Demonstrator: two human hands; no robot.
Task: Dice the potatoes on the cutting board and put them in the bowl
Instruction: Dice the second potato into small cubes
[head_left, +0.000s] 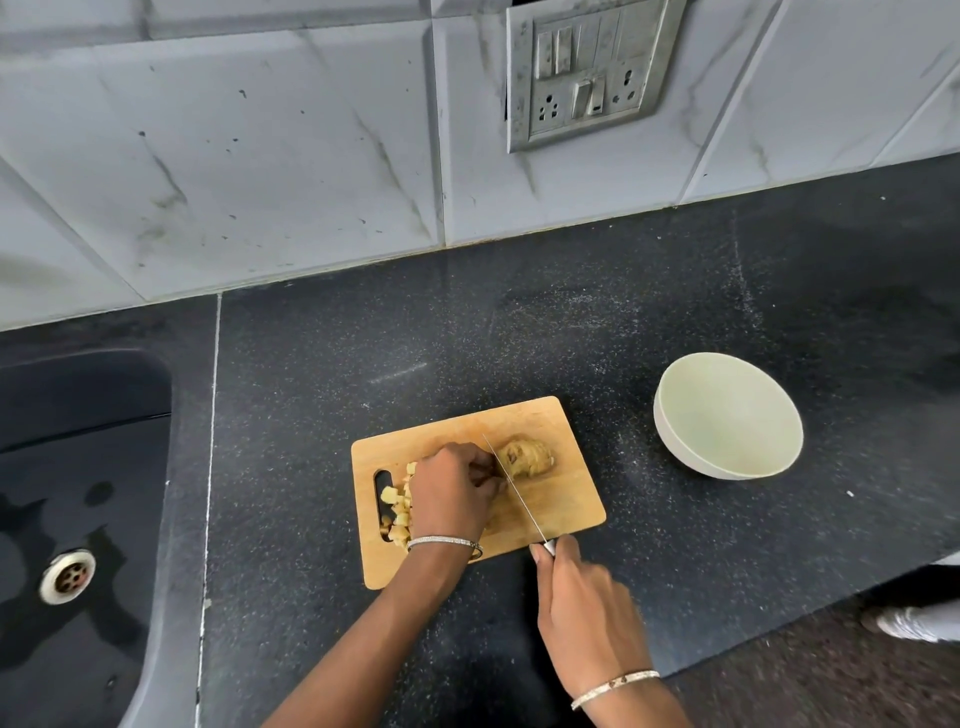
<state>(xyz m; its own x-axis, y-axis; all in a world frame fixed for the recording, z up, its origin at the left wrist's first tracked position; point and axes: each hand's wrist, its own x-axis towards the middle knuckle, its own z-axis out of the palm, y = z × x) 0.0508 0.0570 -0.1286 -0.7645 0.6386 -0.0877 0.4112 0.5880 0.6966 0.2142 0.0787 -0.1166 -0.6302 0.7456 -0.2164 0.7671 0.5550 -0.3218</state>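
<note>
Dicing a potato (524, 457) on the cutting board (563, 501), with the bowl (727, 415) empty to the right.
My right hand (582, 597) grips the knife (514, 488); my left hand (454, 488) clasps the potato beside the blade. I'd tuck my fingertips and slice straight down.

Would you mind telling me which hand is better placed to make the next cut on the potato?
The right hand: it already grips the knife, whose blade lies across the cutting board at the potato; the left hand steadies it.
</note>
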